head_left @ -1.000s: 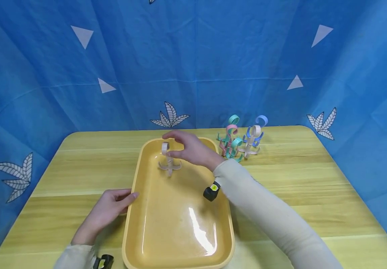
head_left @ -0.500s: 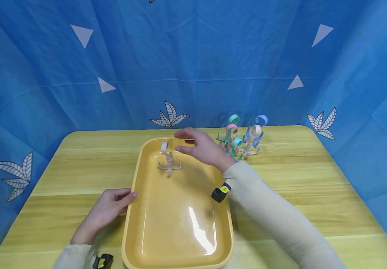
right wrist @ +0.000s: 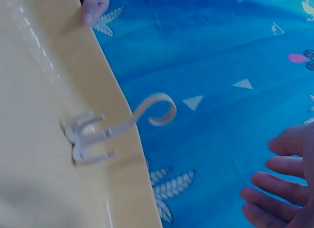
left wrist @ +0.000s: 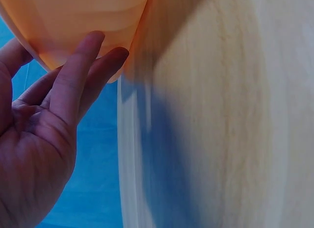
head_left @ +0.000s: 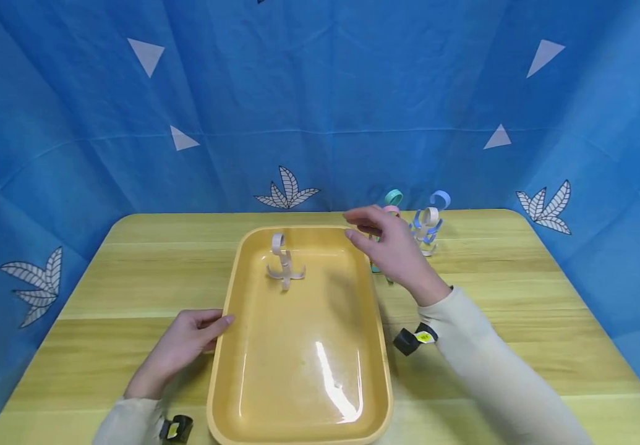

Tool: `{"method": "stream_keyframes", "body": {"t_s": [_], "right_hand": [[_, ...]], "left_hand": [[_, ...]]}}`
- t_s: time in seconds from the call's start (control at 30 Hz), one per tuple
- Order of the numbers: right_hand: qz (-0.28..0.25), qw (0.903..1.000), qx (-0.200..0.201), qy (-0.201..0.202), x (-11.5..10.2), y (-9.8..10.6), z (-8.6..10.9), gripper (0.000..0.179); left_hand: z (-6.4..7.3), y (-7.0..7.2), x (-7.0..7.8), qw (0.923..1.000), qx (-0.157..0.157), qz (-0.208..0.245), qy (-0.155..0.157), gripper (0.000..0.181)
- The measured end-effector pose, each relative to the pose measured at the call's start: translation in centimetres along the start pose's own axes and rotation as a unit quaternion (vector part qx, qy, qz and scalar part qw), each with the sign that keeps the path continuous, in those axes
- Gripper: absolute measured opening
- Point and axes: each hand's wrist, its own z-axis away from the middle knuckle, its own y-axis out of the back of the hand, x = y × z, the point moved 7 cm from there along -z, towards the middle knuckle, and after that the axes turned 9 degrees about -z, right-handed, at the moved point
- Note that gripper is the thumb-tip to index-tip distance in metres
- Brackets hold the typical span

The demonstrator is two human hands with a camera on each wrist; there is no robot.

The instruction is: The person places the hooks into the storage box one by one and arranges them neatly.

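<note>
A pale multi-pronged hook hanger (head_left: 285, 264) stands upright at the far left inside the yellow tray (head_left: 292, 346), its curled top raised. My left hand (head_left: 183, 343) pinches the tray's left rim, thumb over the edge and fingers against the outer wall (left wrist: 91, 73). Over the far right corner of the tray is my right hand (head_left: 397, 250), fingers apart and holding nothing. In the right wrist view its spread fingers (right wrist: 277, 184) are well away from the pale hanger (right wrist: 108, 132). Behind the right hand, partly hidden, are more hangers: green (head_left: 393, 197), pink (head_left: 391, 210), white (head_left: 430, 217) and blue (head_left: 441, 199).
The tray rests on a wood-grain table (head_left: 492, 321). A blue patterned cloth (head_left: 325, 93) hangs behind the table and along both sides. The hanger group stands close together near the far edge, right of the tray.
My right hand has let go of the pale hanger and moved right, toward the group of hangers, covering part of it. The hanger stays in the tray; my left hand keeps its grip.
</note>
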Motion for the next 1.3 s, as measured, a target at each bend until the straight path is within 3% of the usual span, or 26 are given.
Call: {"method": "stream_keyframes", "body": {"t_s": [0.33, 0.6, 0.8, 1.13, 1.3], "right_hand": [[-0.004, 0.9953, 0.086, 0.045, 0.5, 4.3, 3.1, 0.029], [0.066, 0.9874, 0.139, 0.038, 2.2, 6.2, 4.1, 0.026], [0.115, 0.9827, 0.142, 0.033, 3.6, 6.3, 4.3, 0.031], [0.131, 0.9813, 0.132, -0.05, 5.9, 5.9, 4.3, 0.046], [0.139, 0.9794, 0.138, -0.048, 6.0, 5.6, 4.2, 0.047]], "left_hand": [[0.1, 0.1, 0.0, 0.9998, 0.006, 0.02, 0.005, 0.044], [0.3, 0.0, -0.1, 0.9996, 0.001, 0.028, 0.008, 0.047], [0.2, 0.0, -0.2, 0.9998, -0.002, 0.019, 0.001, 0.048], [0.1, -0.1, 0.0, 0.9999, -0.003, 0.01, -0.005, 0.046], [-0.1, -0.3, 0.0, 0.9997, -0.011, 0.018, -0.008, 0.048]]}}
